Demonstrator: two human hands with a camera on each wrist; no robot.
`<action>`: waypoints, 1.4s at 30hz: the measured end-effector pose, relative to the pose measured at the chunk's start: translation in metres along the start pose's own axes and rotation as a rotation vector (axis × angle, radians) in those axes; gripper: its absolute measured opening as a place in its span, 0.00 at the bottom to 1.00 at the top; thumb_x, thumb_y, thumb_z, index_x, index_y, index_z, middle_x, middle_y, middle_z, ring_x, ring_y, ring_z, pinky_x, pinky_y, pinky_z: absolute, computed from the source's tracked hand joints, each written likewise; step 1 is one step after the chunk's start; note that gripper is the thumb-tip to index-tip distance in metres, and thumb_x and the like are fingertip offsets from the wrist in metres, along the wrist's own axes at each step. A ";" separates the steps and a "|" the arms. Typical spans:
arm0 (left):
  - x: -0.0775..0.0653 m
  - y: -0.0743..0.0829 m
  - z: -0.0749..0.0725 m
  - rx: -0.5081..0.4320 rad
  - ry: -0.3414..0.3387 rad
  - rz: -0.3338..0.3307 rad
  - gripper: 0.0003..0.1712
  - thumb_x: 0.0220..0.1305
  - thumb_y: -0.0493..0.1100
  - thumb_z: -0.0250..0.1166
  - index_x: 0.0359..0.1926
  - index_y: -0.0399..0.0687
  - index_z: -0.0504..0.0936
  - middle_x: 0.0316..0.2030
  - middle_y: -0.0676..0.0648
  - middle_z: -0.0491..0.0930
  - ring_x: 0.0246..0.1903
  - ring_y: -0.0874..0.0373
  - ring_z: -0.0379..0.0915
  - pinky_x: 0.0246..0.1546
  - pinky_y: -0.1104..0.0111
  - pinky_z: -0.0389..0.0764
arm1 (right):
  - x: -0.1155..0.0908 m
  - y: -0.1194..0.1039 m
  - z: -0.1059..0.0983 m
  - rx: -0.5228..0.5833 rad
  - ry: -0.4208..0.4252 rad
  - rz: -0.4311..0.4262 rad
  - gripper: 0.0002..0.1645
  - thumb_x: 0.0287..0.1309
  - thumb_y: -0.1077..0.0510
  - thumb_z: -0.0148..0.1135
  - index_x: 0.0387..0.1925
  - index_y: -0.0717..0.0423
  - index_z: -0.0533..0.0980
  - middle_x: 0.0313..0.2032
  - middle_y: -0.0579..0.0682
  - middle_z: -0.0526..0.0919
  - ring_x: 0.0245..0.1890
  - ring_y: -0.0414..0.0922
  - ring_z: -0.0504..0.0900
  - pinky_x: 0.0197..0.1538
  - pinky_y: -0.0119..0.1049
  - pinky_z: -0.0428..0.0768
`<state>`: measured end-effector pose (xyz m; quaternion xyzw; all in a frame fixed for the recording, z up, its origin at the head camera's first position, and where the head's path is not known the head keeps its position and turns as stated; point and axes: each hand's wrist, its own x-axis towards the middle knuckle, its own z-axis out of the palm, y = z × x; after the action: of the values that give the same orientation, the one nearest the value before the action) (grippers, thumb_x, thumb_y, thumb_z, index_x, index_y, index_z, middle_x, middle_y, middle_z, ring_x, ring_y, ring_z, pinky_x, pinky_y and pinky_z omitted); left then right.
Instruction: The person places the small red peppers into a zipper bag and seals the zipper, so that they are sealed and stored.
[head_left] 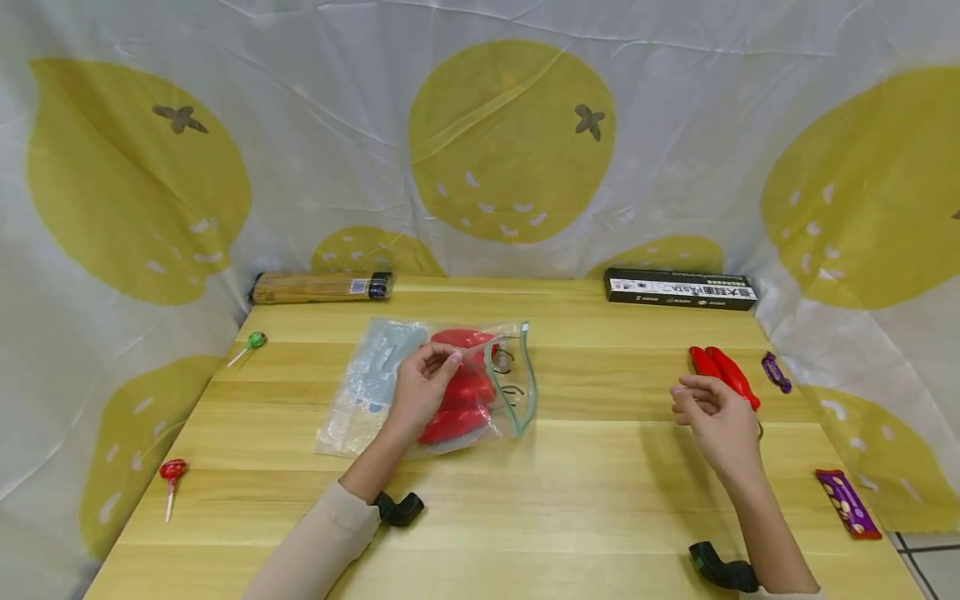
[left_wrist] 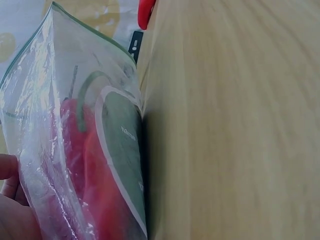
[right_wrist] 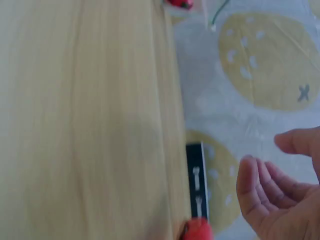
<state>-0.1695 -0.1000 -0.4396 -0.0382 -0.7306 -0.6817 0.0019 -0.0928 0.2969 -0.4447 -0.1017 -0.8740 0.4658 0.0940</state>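
A clear zip bag (head_left: 337, 429) with a green-edged mouth lies on the table, its mouth toward the right and standing apart. Several red chili peppers (head_left: 457, 408) are inside it, their curved stems near the mouth. My left hand (head_left: 420, 387) pinches the bag's upper film between thumb and fingers; the left wrist view shows the film (left_wrist: 37, 125) lifted. Over on the right, my right hand (head_left: 720, 429) hovers with loosely bent fingers and nothing between them. Just beyond it lie loose red peppers (head_left: 727, 375), partly hidden by that hand.
At the back are a bundle of noodles (head_left: 315, 287) in clear wrap and a black pasta box (head_left: 678, 289). Green (head_left: 257, 340) and red lollipops (head_left: 172, 470) lie along the left. A small purple candy (head_left: 776, 372) and a purple bar (head_left: 847, 504) lie by the right edge.
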 end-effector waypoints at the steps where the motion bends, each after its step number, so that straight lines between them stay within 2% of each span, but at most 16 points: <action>1: 0.000 0.000 0.000 0.001 0.001 0.001 0.11 0.66 0.41 0.64 0.45 0.37 0.80 0.42 0.42 0.80 0.45 0.57 0.78 0.52 0.74 0.79 | -0.001 0.005 -0.006 -0.050 0.038 0.009 0.26 0.63 0.42 0.60 0.53 0.56 0.76 0.37 0.44 0.84 0.30 0.39 0.86 0.32 0.31 0.84; 4: 0.002 -0.008 0.000 -0.003 0.003 0.005 0.12 0.66 0.42 0.64 0.45 0.37 0.80 0.43 0.40 0.80 0.45 0.57 0.78 0.52 0.74 0.79 | -0.004 0.017 -0.025 -0.157 0.121 0.061 0.27 0.60 0.39 0.62 0.51 0.54 0.79 0.34 0.39 0.82 0.30 0.28 0.79 0.30 0.26 0.80; 6: 0.005 -0.016 -0.001 -0.012 0.007 0.010 0.13 0.65 0.44 0.65 0.45 0.39 0.81 0.43 0.41 0.80 0.45 0.57 0.78 0.52 0.75 0.79 | -0.005 0.024 -0.036 -0.215 0.136 0.098 0.28 0.61 0.37 0.61 0.52 0.53 0.79 0.35 0.39 0.82 0.35 0.29 0.75 0.33 0.27 0.75; 8: 0.009 -0.025 -0.001 -0.014 0.017 0.010 0.14 0.64 0.46 0.66 0.45 0.41 0.81 0.43 0.43 0.80 0.45 0.56 0.77 0.51 0.75 0.79 | -0.006 0.030 -0.044 -0.250 0.122 0.128 0.29 0.62 0.37 0.59 0.54 0.53 0.79 0.39 0.46 0.85 0.42 0.37 0.77 0.37 0.32 0.71; 10: 0.011 -0.030 -0.001 -0.019 0.023 0.012 0.15 0.64 0.48 0.66 0.45 0.43 0.81 0.43 0.45 0.80 0.45 0.55 0.77 0.51 0.75 0.80 | -0.007 0.037 -0.051 -0.287 0.100 0.141 0.31 0.62 0.36 0.58 0.56 0.53 0.77 0.44 0.52 0.85 0.42 0.34 0.75 0.38 0.31 0.69; 12: 0.008 -0.024 -0.001 -0.016 0.020 0.007 0.14 0.64 0.47 0.66 0.45 0.42 0.80 0.43 0.44 0.80 0.45 0.55 0.77 0.50 0.74 0.80 | -0.006 0.043 -0.055 -0.318 0.081 0.139 0.32 0.62 0.37 0.59 0.57 0.56 0.77 0.48 0.59 0.85 0.37 0.28 0.75 0.36 0.30 0.70; 14: 0.006 -0.016 -0.002 -0.017 0.013 0.002 0.13 0.65 0.45 0.65 0.45 0.41 0.80 0.43 0.44 0.80 0.46 0.55 0.77 0.51 0.74 0.80 | -0.005 0.048 -0.058 -0.343 0.043 0.147 0.35 0.61 0.36 0.59 0.57 0.58 0.76 0.49 0.61 0.84 0.31 0.20 0.71 0.31 0.27 0.72; 15: 0.004 -0.012 -0.002 -0.020 0.008 0.001 0.13 0.65 0.44 0.65 0.45 0.40 0.80 0.43 0.44 0.80 0.45 0.55 0.77 0.51 0.74 0.80 | -0.005 0.050 -0.059 -0.355 0.019 0.155 0.36 0.61 0.36 0.60 0.57 0.59 0.75 0.49 0.61 0.84 0.30 0.18 0.68 0.30 0.26 0.72; 16: 0.002 -0.007 -0.002 -0.017 0.006 -0.004 0.12 0.66 0.43 0.64 0.45 0.39 0.80 0.43 0.44 0.80 0.45 0.56 0.77 0.50 0.75 0.79 | -0.004 0.052 -0.059 -0.363 -0.009 0.165 0.38 0.60 0.35 0.59 0.57 0.61 0.75 0.50 0.62 0.83 0.29 0.20 0.70 0.29 0.26 0.72; 19: 0.000 -0.003 -0.001 -0.009 0.007 -0.007 0.12 0.66 0.41 0.64 0.45 0.37 0.80 0.42 0.45 0.80 0.45 0.58 0.77 0.50 0.76 0.79 | -0.002 0.057 -0.057 -0.323 -0.101 0.222 0.41 0.60 0.34 0.58 0.58 0.64 0.73 0.47 0.62 0.84 0.27 0.31 0.81 0.29 0.27 0.76; 21: -0.001 -0.003 -0.001 -0.008 0.008 -0.012 0.12 0.66 0.42 0.64 0.46 0.38 0.80 0.42 0.46 0.80 0.45 0.58 0.77 0.50 0.76 0.79 | -0.001 0.060 -0.055 -0.282 -0.131 0.262 0.39 0.62 0.36 0.58 0.58 0.66 0.73 0.44 0.61 0.86 0.28 0.39 0.85 0.30 0.27 0.79; 24: -0.002 -0.003 -0.001 -0.018 0.004 -0.014 0.12 0.66 0.42 0.64 0.45 0.37 0.80 0.41 0.46 0.80 0.45 0.57 0.77 0.51 0.75 0.79 | -0.002 0.063 -0.051 -0.204 -0.121 0.309 0.34 0.64 0.42 0.59 0.56 0.67 0.74 0.41 0.60 0.87 0.28 0.40 0.87 0.31 0.29 0.83; 28: -0.002 -0.004 -0.002 -0.027 0.001 -0.010 0.12 0.66 0.42 0.64 0.45 0.37 0.80 0.41 0.45 0.80 0.46 0.56 0.77 0.52 0.74 0.79 | -0.003 0.065 -0.049 -0.161 -0.047 0.324 0.28 0.66 0.46 0.59 0.54 0.66 0.76 0.36 0.56 0.87 0.25 0.39 0.86 0.29 0.31 0.84; 34: -0.002 -0.004 -0.003 -0.003 0.005 -0.031 0.11 0.66 0.42 0.64 0.45 0.39 0.80 0.42 0.45 0.80 0.47 0.55 0.77 0.52 0.74 0.79 | 0.000 0.059 -0.046 -0.229 0.018 0.262 0.27 0.66 0.43 0.56 0.53 0.60 0.79 0.34 0.54 0.88 0.23 0.35 0.83 0.25 0.28 0.79; 38: -0.001 -0.002 -0.003 0.001 0.003 -0.040 0.11 0.66 0.43 0.64 0.45 0.40 0.80 0.42 0.44 0.80 0.47 0.55 0.76 0.53 0.74 0.79 | 0.003 0.042 -0.039 -0.241 0.018 0.156 0.27 0.65 0.41 0.57 0.51 0.58 0.81 0.36 0.57 0.87 0.25 0.37 0.83 0.26 0.28 0.77; 42: 0.001 0.000 -0.004 0.001 0.003 -0.023 0.12 0.66 0.44 0.64 0.46 0.40 0.80 0.42 0.43 0.81 0.47 0.54 0.77 0.53 0.73 0.79 | 0.008 0.017 -0.025 -0.173 -0.017 0.020 0.24 0.64 0.43 0.60 0.48 0.57 0.82 0.35 0.58 0.86 0.27 0.43 0.85 0.23 0.30 0.77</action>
<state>-0.1708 -0.1035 -0.4396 -0.0287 -0.7314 -0.6813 -0.0047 -0.0921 0.3285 -0.4444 -0.1144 -0.9107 0.3902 0.0730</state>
